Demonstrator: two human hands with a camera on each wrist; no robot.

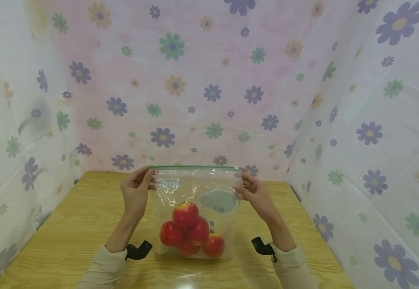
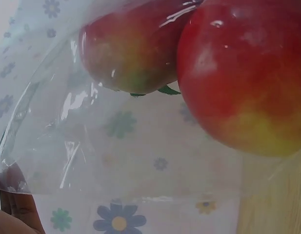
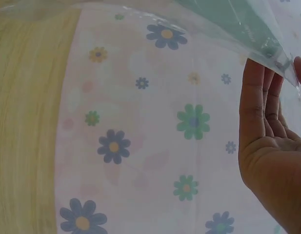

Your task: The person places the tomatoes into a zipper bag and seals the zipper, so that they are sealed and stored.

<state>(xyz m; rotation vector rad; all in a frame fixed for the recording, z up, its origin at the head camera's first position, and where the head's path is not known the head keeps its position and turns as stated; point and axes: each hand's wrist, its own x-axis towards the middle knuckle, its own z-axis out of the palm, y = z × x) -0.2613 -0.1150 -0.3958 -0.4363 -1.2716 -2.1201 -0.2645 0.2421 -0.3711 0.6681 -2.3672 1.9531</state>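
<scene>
A clear zip bag point(image 1: 180, 188) with a green zip strip point(image 1: 195, 167) along its top hangs upright between both hands. Several red apples point(image 1: 185, 214) with yellow patches lie heaped in its lower part. My left hand point(image 1: 137, 188) pinches the bag's upper left corner. On the other side, my right hand point(image 1: 256, 194) pinches the right edge just below the strip, near the white slider point(image 1: 236, 167). In the left wrist view, two apples point(image 2: 243, 73) show through the film. The right wrist view has the bag's edge between thumb and fingers point(image 3: 252, 97).
A wooden table point(image 1: 79, 216) lies under the bag. Flower-print cloth point(image 1: 195, 72) stands behind it and along both sides. A black curved mount point(image 1: 139, 251) sits at the left wrist, and a similar black mount point(image 1: 261, 246) at the right wrist.
</scene>
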